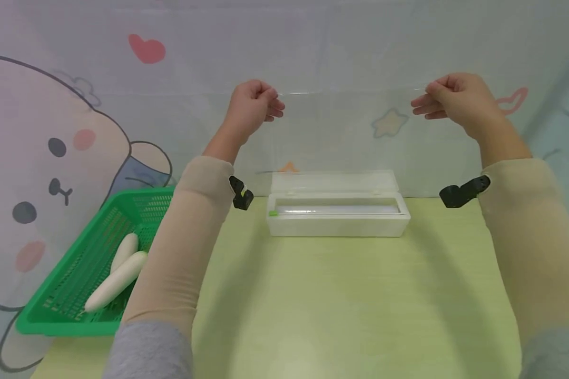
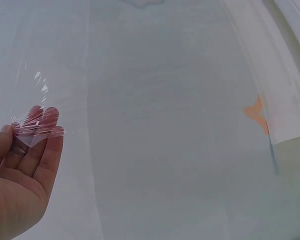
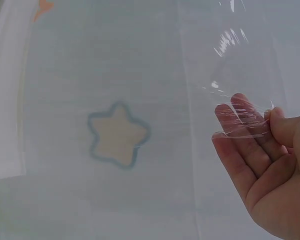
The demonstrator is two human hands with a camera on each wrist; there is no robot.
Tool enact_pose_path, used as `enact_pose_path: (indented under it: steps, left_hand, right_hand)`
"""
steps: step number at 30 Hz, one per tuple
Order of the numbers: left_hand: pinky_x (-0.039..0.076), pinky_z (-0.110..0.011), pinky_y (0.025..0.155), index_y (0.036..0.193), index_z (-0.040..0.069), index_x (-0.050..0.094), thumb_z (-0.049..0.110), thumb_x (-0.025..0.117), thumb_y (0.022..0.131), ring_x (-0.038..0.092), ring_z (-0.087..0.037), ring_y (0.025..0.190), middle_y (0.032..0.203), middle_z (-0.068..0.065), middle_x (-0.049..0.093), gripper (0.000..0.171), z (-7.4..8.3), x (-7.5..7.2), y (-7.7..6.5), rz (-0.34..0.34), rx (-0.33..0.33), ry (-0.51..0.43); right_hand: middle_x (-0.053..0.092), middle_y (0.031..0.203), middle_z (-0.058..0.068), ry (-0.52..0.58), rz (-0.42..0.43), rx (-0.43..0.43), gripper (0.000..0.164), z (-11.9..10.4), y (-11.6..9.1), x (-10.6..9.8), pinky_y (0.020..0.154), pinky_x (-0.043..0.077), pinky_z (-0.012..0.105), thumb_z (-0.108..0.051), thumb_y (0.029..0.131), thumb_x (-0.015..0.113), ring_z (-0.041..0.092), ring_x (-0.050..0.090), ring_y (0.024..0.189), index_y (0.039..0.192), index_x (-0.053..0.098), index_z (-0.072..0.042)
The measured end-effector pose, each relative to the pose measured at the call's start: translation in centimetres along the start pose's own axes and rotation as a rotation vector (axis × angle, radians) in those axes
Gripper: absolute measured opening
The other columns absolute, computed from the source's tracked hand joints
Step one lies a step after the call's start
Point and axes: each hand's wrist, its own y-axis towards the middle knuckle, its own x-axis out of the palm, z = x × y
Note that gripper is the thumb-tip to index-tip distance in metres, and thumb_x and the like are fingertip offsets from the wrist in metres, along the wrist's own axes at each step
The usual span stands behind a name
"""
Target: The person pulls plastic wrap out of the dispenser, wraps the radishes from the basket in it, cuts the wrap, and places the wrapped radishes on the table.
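Note:
Raised at the top of the head view, my left hand (image 1: 253,108) and right hand (image 1: 460,102) stand well apart. Between them stretches a clear sheet of cling film (image 1: 294,93), each hand pinching a corner between thumb and forefinger. In the left wrist view the film bunches into creases at the left fingertips (image 2: 51,114); the right wrist view shows similar creases at the right fingertips (image 3: 237,102). Below, on the table, sits a white cling film box (image 1: 336,227) with its lid (image 1: 334,180) up and a film roll (image 1: 336,209) inside. How far the film hangs is hard to see.
At the left stands a green plastic basket (image 1: 71,327) holding long white vegetables (image 1: 116,283), partly behind the left sleeve. A green slider (image 1: 273,213) sits at the box's left end. Behind the light green table (image 1: 313,305) hangs a printed cloth (image 1: 208,31).

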Motion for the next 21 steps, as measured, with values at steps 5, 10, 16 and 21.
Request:
enact_pose_path:
  steps: [5,10,16,21]
  left_hand:
    - [0.052,-0.03,0.085,0.099,0.006,0.058,0.015,0.048,0.102,0.066,-0.021,0.091,0.089,-0.004,0.067,0.014,-0.3,-0.5,-1.5,-0.051,0.071,0.016]
    - [0.053,-0.031,0.085,0.101,0.003,0.059,0.013,0.049,0.101,0.067,-0.02,0.094,0.097,-0.007,0.068,0.013,-0.5,-0.9,-3.8,-0.106,0.152,0.027]
    - [0.055,-0.033,0.083,0.1,-0.003,0.059,0.009,0.05,0.1,0.06,-0.018,0.096,0.101,-0.009,0.06,0.014,-0.5,-0.8,-7.2,-0.161,0.258,0.054]
    - [0.056,-0.031,0.08,0.097,-0.007,0.059,0.003,0.051,0.098,0.056,-0.02,0.092,0.099,-0.01,0.052,0.013,-1.1,-0.7,-11.0,-0.206,0.361,0.087]
  right_hand:
    - [0.072,0.085,-0.016,0.022,-0.036,-0.088,0.022,0.5,-1.6,-0.1,0.071,0.051,0.011,-0.027,0.101,0.047,-0.001,0.069,0.078,0.105,0.054,-0.006]
    - [0.072,0.095,-0.014,-0.014,-0.067,-0.192,0.024,1.1,-4.1,-0.3,0.075,0.051,0.011,-0.027,0.1,0.049,0.0,0.069,0.083,0.105,0.055,-0.004]
    - [0.07,0.103,-0.016,-0.086,-0.035,-0.372,0.019,2.6,-7.9,-0.7,0.076,0.05,0.01,-0.016,0.101,0.047,-0.003,0.067,0.088,0.102,0.057,-0.001]
    - [0.066,0.101,-0.012,-0.205,0.034,-0.519,0.014,4.5,-11.6,0.0,0.076,0.048,0.007,0.0,0.099,0.048,-0.005,0.065,0.085,0.097,0.061,-0.002]
